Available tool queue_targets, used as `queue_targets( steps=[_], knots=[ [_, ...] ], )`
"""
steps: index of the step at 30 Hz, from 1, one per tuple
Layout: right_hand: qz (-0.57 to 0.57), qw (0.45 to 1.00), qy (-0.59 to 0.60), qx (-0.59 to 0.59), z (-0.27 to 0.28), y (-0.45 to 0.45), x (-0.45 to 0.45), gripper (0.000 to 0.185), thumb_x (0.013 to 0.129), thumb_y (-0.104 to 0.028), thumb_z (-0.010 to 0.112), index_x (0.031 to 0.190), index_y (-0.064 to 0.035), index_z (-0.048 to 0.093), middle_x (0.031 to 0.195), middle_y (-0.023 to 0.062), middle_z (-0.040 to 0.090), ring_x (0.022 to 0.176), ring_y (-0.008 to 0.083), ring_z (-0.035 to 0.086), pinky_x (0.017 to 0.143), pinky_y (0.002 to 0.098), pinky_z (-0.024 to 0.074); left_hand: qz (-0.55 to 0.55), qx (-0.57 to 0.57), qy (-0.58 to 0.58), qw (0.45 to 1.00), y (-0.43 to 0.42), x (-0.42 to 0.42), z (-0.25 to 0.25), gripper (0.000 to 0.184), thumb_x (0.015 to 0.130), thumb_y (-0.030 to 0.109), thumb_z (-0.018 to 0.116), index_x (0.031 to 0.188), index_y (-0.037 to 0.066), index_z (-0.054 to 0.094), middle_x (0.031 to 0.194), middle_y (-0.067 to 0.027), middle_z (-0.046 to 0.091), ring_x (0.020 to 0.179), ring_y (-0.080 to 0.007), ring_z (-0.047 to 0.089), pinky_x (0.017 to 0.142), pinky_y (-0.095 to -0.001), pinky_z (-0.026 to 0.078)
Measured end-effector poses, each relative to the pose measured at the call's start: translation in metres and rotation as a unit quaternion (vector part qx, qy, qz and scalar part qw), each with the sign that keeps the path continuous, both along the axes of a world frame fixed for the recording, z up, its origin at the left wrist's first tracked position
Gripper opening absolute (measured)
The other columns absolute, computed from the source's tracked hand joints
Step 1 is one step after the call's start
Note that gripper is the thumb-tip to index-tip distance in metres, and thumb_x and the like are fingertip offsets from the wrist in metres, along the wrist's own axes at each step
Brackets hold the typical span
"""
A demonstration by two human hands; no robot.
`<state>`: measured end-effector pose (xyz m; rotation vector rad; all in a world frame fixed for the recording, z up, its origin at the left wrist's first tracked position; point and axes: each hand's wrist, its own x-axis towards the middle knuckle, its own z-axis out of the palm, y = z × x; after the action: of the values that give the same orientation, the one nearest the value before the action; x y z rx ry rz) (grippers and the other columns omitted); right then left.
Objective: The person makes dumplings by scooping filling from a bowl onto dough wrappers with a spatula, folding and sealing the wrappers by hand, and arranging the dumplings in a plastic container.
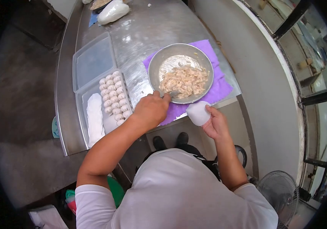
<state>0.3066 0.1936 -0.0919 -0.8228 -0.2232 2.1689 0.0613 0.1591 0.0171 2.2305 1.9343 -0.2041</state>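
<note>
White shirt (178,187); right hand (217,124), pinch on wrapper (197,114)

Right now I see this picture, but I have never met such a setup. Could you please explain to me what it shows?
There is no machine here: a person works with bare hands, and one camera, worn on the head, looks forward and down at them. On the metal table, a bowl with chunky filling stands on a purple cloth. To its left, a box holds rows of dumplings. The left hand grips a utensil, partly hidden, at the filling's edge. The right hand holds a thin white wrapper near the bowl.
</note>
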Motion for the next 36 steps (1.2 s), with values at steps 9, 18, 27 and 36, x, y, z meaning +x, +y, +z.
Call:
queue_targets(
  steps=[9,18,27,36],
  knots=[
    [-0.005,0.999,0.053,0.002,0.009,0.006,-0.008,0.037,0.103,-0.018,0.051,0.129,0.0081,0.051,0.125,0.0195,0.064,0.117,0.0322,0.064,0.102,0.0505,0.0498,0.014,-0.047,-0.070,0.996,0.011,-0.001,0.021,0.046,0.081,-0.002,0.053,0.124,0.005,0.067,0.097,-0.0252,0.070,0.095,-0.0396,0.068,0.084,-0.0495,0.053],
    [-0.028,0.998,0.047,-0.004,0.016,0.010,-0.012,0.041,0.104,-0.019,0.049,0.135,0.0084,0.047,0.134,0.0210,0.059,0.123,0.0333,0.060,0.108,0.0515,0.0457,0.021,-0.068,-0.152,0.986,-0.005,0.002,0.008,0.047,0.081,-0.003,0.055,0.125,0.007,0.068,0.099,-0.0245,0.070,0.094,-0.0408,0.068,0.082,-0.0505,0.053],
    [-0.056,0.998,0.021,0.003,0.006,0.020,-0.007,0.047,0.107,-0.022,0.041,0.142,0.0095,0.041,0.141,0.0237,0.054,0.130,0.0362,0.055,0.112,0.0524,0.0430,0.015,0.025,-0.244,0.969,-0.031,0.011,0.020,0.037,0.086,-0.002,0.058,0.120,0.005,0.070,0.085,-0.0240,0.067,0.083,-0.0417,0.066,0.074,-0.0495,0.052],
    [-0.048,0.998,0.012,0.025,0.010,0.034,-0.003,0.045,0.106,-0.019,0.041,0.139,0.0125,0.041,0.139,0.0255,0.054,0.128,0.0369,0.056,0.109,0.0532,0.0453,-0.001,0.016,-0.226,0.974,-0.030,0.034,0.002,0.040,0.084,0.000,0.059,0.123,0.003,0.067,0.085,-0.0245,0.067,0.080,-0.0428,0.066,0.073,-0.0509,0.052]
  ],
)
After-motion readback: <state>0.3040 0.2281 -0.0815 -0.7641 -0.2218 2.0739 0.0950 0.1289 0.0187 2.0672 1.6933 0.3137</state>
